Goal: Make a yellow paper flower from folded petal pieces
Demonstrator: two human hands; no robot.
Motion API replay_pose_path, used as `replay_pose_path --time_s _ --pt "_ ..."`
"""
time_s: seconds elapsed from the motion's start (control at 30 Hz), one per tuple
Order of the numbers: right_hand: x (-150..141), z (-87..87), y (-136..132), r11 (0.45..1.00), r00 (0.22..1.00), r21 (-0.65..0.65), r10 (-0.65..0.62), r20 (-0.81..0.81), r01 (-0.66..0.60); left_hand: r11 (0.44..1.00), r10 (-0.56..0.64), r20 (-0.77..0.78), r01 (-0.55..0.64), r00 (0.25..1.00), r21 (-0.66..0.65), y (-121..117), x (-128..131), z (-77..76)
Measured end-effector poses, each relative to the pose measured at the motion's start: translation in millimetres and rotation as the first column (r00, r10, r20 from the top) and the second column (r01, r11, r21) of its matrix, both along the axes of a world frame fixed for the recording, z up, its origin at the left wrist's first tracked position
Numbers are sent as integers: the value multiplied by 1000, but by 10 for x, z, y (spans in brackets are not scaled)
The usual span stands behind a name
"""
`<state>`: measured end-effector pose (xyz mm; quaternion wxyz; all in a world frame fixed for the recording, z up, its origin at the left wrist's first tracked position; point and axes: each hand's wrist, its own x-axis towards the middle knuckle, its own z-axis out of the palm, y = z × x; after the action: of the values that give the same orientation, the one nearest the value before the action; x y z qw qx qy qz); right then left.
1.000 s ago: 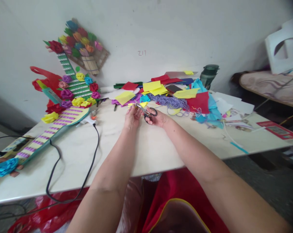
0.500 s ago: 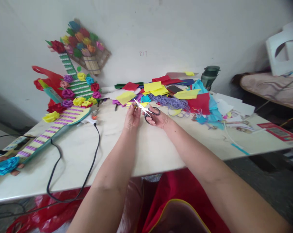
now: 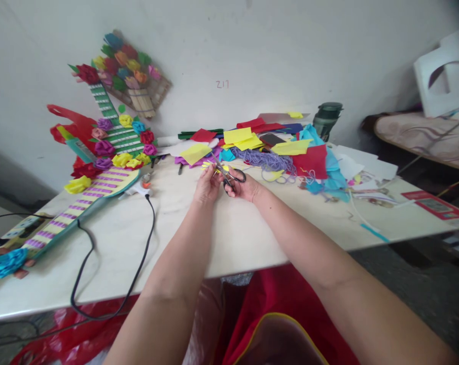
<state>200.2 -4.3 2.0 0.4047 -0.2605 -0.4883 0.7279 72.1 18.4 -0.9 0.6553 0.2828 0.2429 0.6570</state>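
Note:
My right hand (image 3: 241, 187) grips black-handled scissors (image 3: 225, 173), with fingers through the loops and the blades pointing up and left. Close beside it, my left hand (image 3: 208, 183) pinches a small piece of yellow paper (image 3: 206, 165), whose cut-looking ends stick out above the fingertips. The scissor blades lie right at this paper, between the two hands. Part of the paper is hidden by the fingers. Behind the hands lie yellow paper sheets (image 3: 196, 153) and a tangle of purple yarn (image 3: 267, 161).
On the left stands a guitar-shaped craft with paper flowers (image 3: 111, 177). Near it lies a glue gun (image 3: 140, 189) with a black cord (image 3: 152, 238) trailing over the table edge. A dark green bottle (image 3: 326, 121) stands at the back right, beside red and blue paper (image 3: 311, 161).
The scissor blades have swung closer together and turned slightly at the yellow paper. Both hands stay in nearly the same place, and the view has shifted slightly.

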Motion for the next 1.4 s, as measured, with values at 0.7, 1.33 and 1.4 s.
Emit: replay_pose_path --time_s 0.7,1.33,1.4 --pt "-133 13 -35 981 981 27 -194 -24 194 999 20 29 -21 999 29 38 -29 -36" --pt "-137 -16 -42 963 965 61 -261 -5 261 994 -18 -64 25 998 105 34 -34 -56" --pt "-144 -21 -45 961 963 74 -269 1 268 996 -10 -61 16 998 92 34 -34 -54"
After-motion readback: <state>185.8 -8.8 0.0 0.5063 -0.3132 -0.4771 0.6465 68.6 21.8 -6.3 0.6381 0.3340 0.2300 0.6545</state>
